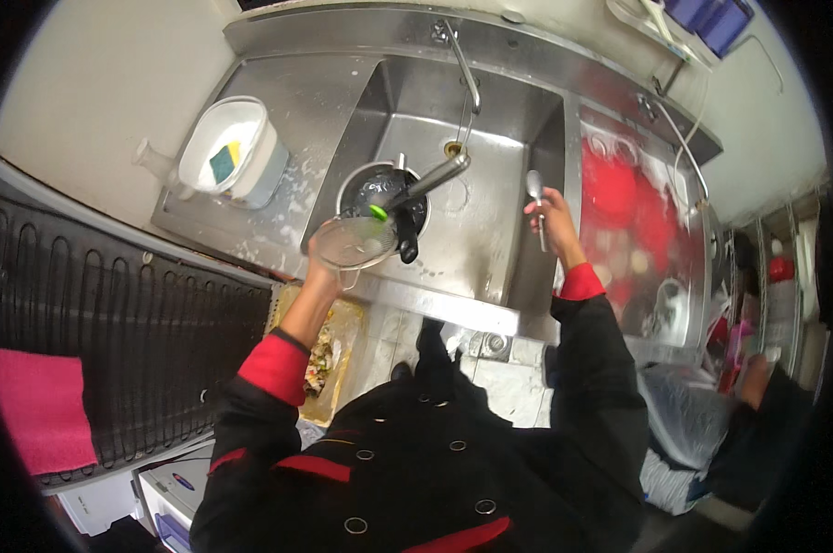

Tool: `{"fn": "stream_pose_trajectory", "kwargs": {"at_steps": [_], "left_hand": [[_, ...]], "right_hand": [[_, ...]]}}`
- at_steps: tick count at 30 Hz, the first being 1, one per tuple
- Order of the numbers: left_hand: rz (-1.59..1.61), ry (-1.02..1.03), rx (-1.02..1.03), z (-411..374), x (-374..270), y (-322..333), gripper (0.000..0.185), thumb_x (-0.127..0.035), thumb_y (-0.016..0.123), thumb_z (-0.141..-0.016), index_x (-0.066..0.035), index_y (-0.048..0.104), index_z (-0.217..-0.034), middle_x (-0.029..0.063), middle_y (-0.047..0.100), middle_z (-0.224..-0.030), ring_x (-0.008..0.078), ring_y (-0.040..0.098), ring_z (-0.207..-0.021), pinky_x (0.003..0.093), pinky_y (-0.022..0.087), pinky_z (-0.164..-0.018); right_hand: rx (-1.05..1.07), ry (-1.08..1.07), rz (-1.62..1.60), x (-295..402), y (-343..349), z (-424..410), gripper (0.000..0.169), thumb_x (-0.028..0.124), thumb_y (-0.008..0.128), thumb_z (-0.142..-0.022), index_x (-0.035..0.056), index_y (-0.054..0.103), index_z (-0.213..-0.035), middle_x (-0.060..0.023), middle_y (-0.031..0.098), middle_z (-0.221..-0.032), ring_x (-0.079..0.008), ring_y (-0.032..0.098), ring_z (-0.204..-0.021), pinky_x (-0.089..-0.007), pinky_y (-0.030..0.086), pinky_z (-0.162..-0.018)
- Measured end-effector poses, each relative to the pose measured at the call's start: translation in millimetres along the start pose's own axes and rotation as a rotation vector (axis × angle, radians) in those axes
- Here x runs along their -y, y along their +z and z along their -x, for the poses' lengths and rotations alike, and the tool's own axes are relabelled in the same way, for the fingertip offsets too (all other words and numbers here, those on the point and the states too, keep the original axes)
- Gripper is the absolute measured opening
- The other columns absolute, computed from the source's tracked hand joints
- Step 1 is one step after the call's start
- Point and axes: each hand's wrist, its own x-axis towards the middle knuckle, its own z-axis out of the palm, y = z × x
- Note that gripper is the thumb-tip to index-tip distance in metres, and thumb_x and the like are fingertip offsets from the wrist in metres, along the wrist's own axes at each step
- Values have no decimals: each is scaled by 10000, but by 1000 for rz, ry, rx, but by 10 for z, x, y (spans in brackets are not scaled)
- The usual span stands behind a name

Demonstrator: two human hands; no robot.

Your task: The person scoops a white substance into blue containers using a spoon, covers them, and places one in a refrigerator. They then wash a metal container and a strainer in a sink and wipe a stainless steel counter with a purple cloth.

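My left hand (pixel 321 257) is closed around the side of a round mesh strainer (pixel 356 243), which it holds over the near left edge of the steel sink (pixel 485 242). The strainer's mesh looks slightly blurred. Behind it a metal pot (pixel 350 185) with dark utensils and a steel handle (pixel 438 178) stands in the sink; a bright green tip (pixel 378 212) shows there. On the right, my right hand (pixel 554 220) grips a metal spoon (pixel 534 185), bowl up, above the sink's right side. Part of the pot is hidden by the strainer.
A white tub (pixel 271 162) with a green and yellow sponge (pixel 224 163) stands on the left drainboard. At the right, a second basin (pixel 689 304) holds red items. The faucet (pixel 467 69) reaches over the sink. Below lies a tray of food scraps (pixel 319 359); another person's arm (pixel 755 383) shows at lower right.
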Motion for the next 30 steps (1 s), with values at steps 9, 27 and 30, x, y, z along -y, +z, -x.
{"fn": "stream_pose_trajectory", "kwargs": {"at_steps": [9, 27, 30], "left_hand": [[-269, -353, -213, -1633, 1241, 534, 237, -135, 512, -864, -11, 531, -1066, 141, 607, -966, 274, 633, -795, 431, 564, -637], [-607, 29, 50, -2696, 1016, 1151, 328, -153, 489, -887, -31, 456, -1189, 104, 528, -1114, 171, 508, -1016, 286, 423, -862], [-549, -175, 311, -2849, 1286, 1649, 343, -284, 489, -910, -15, 486, -1122, 105, 535, -1101, 151, 506, -997, 261, 423, -812]], "right_hand": [[255, 26, 92, -678, 1121, -2237, 403, -93, 417, -734, 45, 458, -1111, -84, 527, -789, -165, 571, -673, -290, 478, -568], [-29, 254, -217, -613, 1419, -2023, 209, 285, 471, -920, 81, 475, -965, -16, 501, -669, -89, 436, -504, -219, 354, -441], [-98, -18, -212, -533, 1562, -1904, 328, 81, 420, -893, 3, 427, -1211, -119, 583, -895, -189, 570, -769, -300, 458, -637]]}}
